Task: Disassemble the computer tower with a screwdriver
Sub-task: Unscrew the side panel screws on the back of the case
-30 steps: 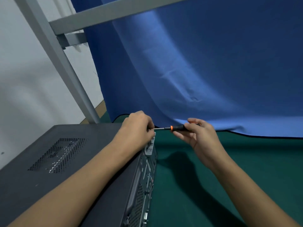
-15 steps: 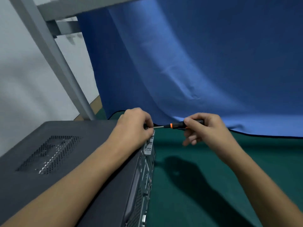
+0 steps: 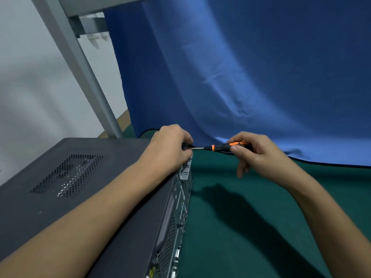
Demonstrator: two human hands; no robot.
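Note:
A dark grey computer tower (image 3: pixel 84 189) lies on its side at the left, its rear panel with ports and vents (image 3: pixel 176 217) facing right. My left hand (image 3: pixel 170 149) is curled over the tower's far top corner, fingers closed around the tip end of the screwdriver shaft. My right hand (image 3: pixel 253 153) grips the black and orange screwdriver (image 3: pixel 218 147) by its handle, held level and pointing left into that corner. The tip and the screw are hidden by my left fingers.
A green mat (image 3: pixel 251 217) covers the table to the right of the tower. A blue cloth (image 3: pixel 241 77) hangs behind and drapes onto the mat. A grey metal frame post (image 3: pixel 84 77) slants up at the left, in front of a white wall.
My right hand has shifted its grip along the screwdriver handle, fingers now spread lower, as if turning it. The left hand stays on the corner. The view has tilted slightly.

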